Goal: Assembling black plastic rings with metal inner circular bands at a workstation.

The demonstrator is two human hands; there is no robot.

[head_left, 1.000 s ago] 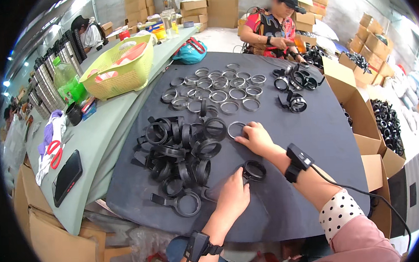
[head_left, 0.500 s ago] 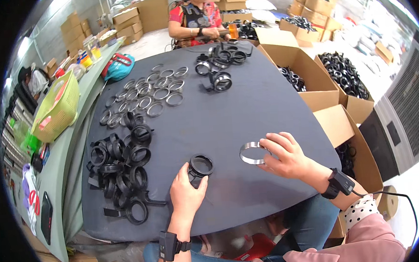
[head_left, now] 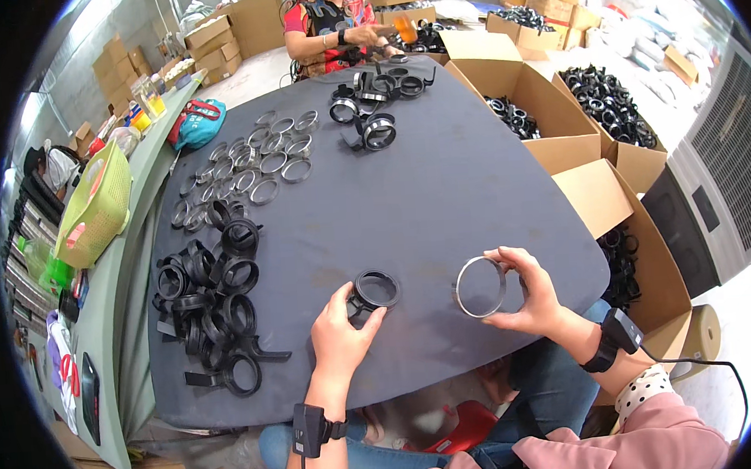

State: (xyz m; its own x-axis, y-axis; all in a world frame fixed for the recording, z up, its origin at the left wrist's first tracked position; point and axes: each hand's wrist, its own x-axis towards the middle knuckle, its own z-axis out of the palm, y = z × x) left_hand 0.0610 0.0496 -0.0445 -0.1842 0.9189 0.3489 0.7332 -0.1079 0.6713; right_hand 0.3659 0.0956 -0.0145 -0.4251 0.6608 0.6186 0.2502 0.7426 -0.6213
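My left hand (head_left: 337, 333) grips a black plastic ring clamp (head_left: 374, 290) just above the dark grey table (head_left: 442, 196). A thin silver metal ring (head_left: 480, 286) is held upright in the fingers of my right hand (head_left: 527, 292), a short way right of the black part. The two parts are apart, not touching. A heap of more black clamps (head_left: 213, 313) lies to the left of my left hand. Loose silver rings (head_left: 251, 160) are spread at the far left of the table.
Several finished clamps (head_left: 376, 105) lie at the table's far end, where another person (head_left: 332, 22) sits working. Open cardboard boxes (head_left: 549, 116) with black parts stand on the right. A green basket (head_left: 94, 209) and a teal bag (head_left: 198, 123) sit on the left bench.
The view has swung right and down. My right hand lifted the silver ring from the table and brought it near; my left hand raised the black clamp beside it.
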